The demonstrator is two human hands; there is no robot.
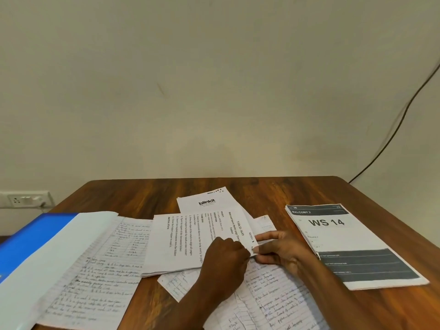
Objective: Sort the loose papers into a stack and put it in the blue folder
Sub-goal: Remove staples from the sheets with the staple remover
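Observation:
Loose papers lie scattered over the wooden table (273,194). A printed sheet headed "TASK ID 3649" (181,244) tops a small pile in the middle, over a "blinkit" sheet (207,202). My left hand (226,256) and my right hand (281,251) meet at the printed sheet's right corner and pinch its edge. Handwritten lined pages lie at the left (100,270) and under my forearms (269,303). The blue folder (28,241) lies open at the far left, its pale inner flap (54,258) up.
A stack of printed "WS 14" sheets (350,244) lies at the right of the table. A wall socket (23,200) sits at the left behind the table. A dark cable (392,129) runs down the wall at the right.

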